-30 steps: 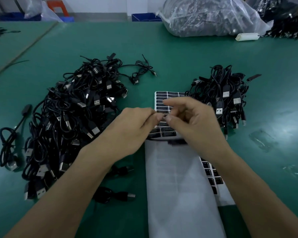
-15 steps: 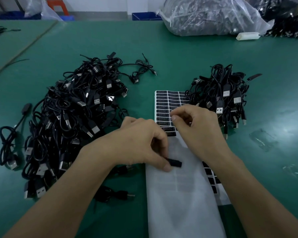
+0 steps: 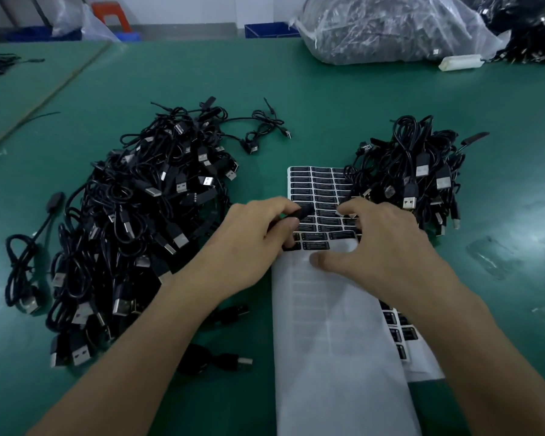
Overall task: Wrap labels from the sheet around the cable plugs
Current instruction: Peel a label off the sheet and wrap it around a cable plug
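left hand [image 3: 252,243]: pinches a black cable plug [image 3: 303,212] between thumb and forefinger; plug just over the label sheet [image 3: 315,184]
right hand [image 3: 384,256]: spread wide; thumb and fingertips on the sheet; holding nothing
label sheet: flat on the green counter [image 3: 296,105]; between the big cable pile [image 3: 132,221] and the small cable pile [image 3: 416,177]

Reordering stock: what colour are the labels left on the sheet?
The labels are black with pale print, on a white sheet; head view.
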### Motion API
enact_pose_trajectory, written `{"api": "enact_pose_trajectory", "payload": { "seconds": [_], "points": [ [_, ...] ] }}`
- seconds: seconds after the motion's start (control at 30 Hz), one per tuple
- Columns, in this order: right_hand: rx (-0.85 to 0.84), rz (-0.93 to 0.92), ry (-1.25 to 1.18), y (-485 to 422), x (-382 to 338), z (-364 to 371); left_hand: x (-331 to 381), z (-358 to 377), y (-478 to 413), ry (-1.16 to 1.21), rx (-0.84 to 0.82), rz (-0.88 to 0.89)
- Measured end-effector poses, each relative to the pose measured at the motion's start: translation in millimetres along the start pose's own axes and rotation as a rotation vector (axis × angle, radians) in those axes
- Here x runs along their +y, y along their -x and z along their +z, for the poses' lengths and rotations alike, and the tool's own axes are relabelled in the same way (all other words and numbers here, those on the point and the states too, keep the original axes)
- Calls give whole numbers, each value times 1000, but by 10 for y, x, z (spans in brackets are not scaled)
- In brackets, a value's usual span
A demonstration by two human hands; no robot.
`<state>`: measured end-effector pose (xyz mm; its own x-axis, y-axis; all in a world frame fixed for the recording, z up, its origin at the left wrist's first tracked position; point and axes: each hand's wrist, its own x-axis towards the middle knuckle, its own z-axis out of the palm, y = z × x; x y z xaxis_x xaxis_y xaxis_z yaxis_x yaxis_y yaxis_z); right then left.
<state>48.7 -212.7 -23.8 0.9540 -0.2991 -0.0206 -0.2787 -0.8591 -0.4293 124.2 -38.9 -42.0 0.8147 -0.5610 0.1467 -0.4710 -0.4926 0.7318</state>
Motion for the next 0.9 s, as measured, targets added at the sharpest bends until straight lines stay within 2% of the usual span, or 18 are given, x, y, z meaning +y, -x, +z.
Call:
{"api": "enact_pose_trajectory", "payload": {
  "seconds": [0.13,0.23,0.33,0.47,0.57,0.7,0.9],
  "points": [
    [-68,33,-151,-41,33,-21,-26,29,18,1,28,41],
    [-74,22,-166,-49,27,-22,-23,45,19,22,16,36],
    [-36,-15,-196,-55,23,-17,-32,60,23,16,9,29],
    [29,-103,-299,-76,17,13,-6,31,17,-37,176,147],
    [82,-109,-441,-93,17,42,27,28,37,-9,188,194],
    [140,-56,-531,-118,16,114,41,52,64,10,111,143],
    [260,39,-677,-150,21,156,135,54,57,65,122,57]
  ]
}}
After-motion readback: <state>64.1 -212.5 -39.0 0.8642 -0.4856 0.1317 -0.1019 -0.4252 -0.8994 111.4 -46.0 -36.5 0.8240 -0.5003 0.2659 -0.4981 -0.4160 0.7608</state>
